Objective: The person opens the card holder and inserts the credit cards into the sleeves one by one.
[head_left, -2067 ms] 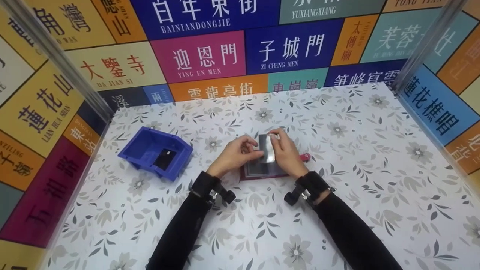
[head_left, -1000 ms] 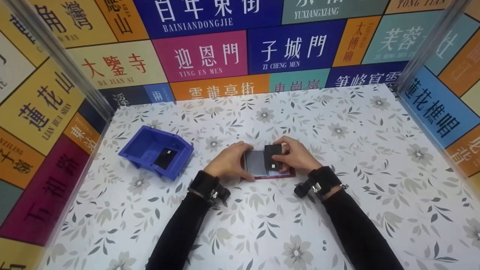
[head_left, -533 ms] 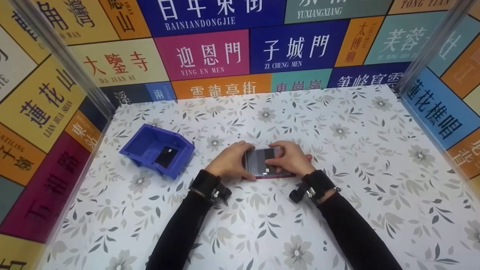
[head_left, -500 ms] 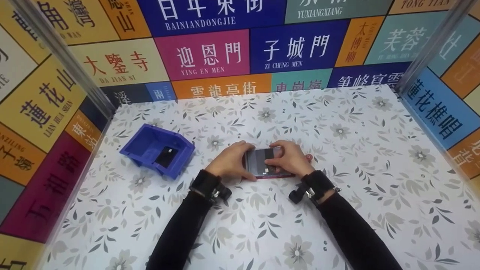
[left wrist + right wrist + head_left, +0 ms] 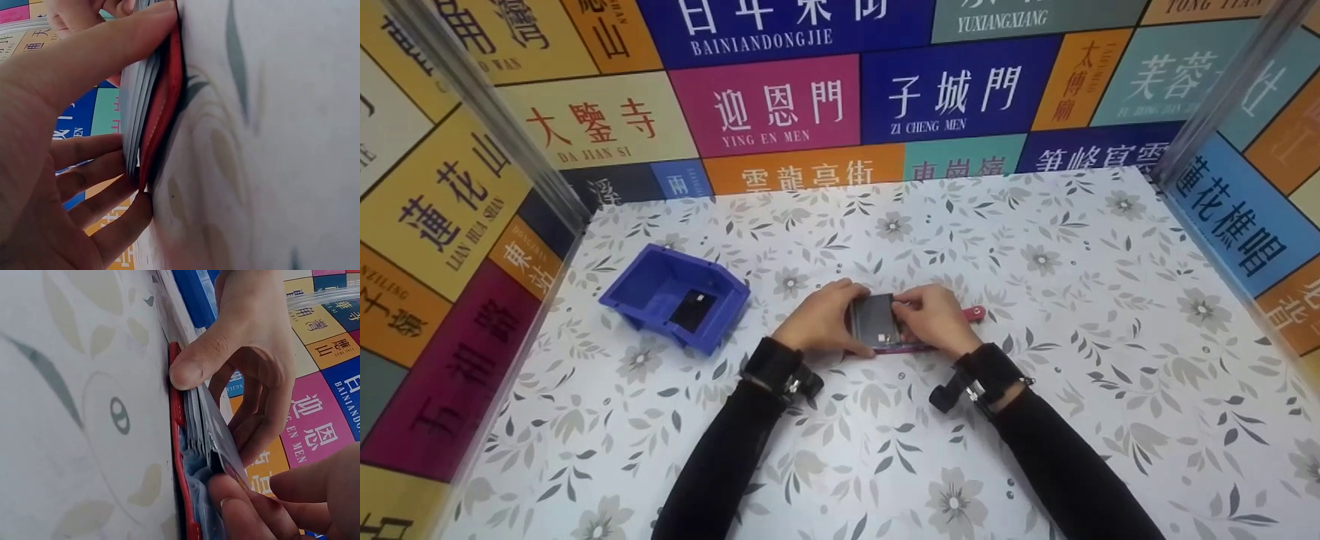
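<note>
A red card holder [image 5: 163, 112] with a stack of clear plastic sleeves [image 5: 197, 416] lies spread out in the middle of the table. My left hand [image 5: 823, 319] grips its left side, thumb on the near edge and fingers at the far edge. A black card [image 5: 876, 319] with a small white square lies inside the top sleeve. My right hand [image 5: 936, 319] pinches the right edge of that sleeve, slightly lifted, between thumb and fingers. In the right wrist view, the sleeve's mouth gapes beside the right fingertips [image 5: 233, 500]. A red strap [image 5: 975, 313] sticks out beyond the right hand.
A blue plastic bin [image 5: 637, 289] stands to the left of the hands, with another black card [image 5: 694, 310] in it. Printed panels [image 5: 780, 112] wall the back and both sides of the flower-patterned table [image 5: 1072, 390].
The right hand lifted the sleeve's edge, then brought in the black card and slid it leftward into the sleeve. Its fingers now pinch the sleeve's edge. The left hand moved onto the holder's left side.
</note>
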A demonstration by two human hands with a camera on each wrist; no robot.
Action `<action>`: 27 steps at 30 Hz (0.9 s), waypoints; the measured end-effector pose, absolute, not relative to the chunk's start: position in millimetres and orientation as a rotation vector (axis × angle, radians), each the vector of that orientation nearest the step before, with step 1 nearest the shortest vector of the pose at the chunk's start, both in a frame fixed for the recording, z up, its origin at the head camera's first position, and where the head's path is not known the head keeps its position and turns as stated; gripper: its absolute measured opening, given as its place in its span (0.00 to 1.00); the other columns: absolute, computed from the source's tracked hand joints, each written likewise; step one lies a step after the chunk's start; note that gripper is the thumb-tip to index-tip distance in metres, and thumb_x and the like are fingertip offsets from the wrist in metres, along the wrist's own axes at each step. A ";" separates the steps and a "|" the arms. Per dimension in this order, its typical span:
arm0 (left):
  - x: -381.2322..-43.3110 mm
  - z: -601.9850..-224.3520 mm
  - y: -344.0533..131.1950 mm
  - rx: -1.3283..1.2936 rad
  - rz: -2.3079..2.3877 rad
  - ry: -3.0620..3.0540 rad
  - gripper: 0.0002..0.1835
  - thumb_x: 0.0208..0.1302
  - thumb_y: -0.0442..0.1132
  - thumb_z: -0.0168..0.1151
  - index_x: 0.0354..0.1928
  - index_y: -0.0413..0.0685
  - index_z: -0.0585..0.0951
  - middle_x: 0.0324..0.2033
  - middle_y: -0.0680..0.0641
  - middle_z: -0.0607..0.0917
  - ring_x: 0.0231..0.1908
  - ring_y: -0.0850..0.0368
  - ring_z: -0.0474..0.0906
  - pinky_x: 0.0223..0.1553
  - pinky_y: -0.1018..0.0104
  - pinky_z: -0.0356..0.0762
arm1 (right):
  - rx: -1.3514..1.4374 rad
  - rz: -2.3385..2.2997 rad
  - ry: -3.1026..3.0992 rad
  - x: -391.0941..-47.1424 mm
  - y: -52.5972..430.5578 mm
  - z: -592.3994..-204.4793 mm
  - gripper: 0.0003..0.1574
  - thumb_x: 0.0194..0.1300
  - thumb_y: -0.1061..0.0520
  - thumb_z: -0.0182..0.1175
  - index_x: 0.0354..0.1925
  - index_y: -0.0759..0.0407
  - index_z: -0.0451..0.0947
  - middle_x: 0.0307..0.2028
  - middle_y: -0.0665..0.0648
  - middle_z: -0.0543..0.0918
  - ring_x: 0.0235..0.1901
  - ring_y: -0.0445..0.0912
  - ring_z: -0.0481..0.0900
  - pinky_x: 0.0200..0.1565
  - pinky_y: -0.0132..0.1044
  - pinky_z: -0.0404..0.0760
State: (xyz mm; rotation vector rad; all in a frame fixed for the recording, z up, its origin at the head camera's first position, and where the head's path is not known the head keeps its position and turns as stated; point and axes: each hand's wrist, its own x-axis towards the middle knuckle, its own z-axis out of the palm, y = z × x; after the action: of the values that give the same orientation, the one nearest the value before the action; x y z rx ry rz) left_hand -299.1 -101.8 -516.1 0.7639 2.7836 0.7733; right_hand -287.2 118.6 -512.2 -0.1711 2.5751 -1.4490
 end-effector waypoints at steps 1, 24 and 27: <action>-299.4 -516.4 -101.8 0.764 0.773 2.787 0.53 0.37 0.56 0.87 0.69 0.49 0.75 0.56 0.49 0.81 0.53 0.53 0.78 0.62 0.58 0.77 | -0.145 -1.460 2.549 -286.9 117.7 -510.2 0.17 0.72 0.58 0.62 0.55 0.65 0.86 0.36 0.64 0.89 0.18 0.41 0.83 0.24 0.32 0.85; -301.1 -516.7 -102.6 0.767 0.744 2.829 0.53 0.35 0.59 0.87 0.66 0.48 0.76 0.52 0.49 0.80 0.51 0.53 0.77 0.59 0.58 0.78 | -0.279 -1.503 2.232 -291.8 127.3 -494.4 0.24 0.72 0.59 0.62 0.61 0.71 0.79 0.45 0.71 0.89 0.29 0.48 0.90 0.36 0.40 0.90; -300.1 -515.9 -101.2 0.766 0.738 2.827 0.53 0.36 0.60 0.87 0.66 0.48 0.76 0.52 0.49 0.80 0.51 0.53 0.77 0.59 0.57 0.78 | -0.361 -1.397 2.296 -292.2 134.7 -492.1 0.28 0.69 0.60 0.66 0.65 0.68 0.77 0.44 0.68 0.90 0.29 0.49 0.90 0.35 0.40 0.90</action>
State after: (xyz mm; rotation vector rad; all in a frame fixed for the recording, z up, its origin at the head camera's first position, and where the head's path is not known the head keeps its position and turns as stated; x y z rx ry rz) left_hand -300.1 -101.2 -515.9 0.7658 2.8268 0.7380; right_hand -292.2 134.7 -492.1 -0.3614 2.2956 -1.3971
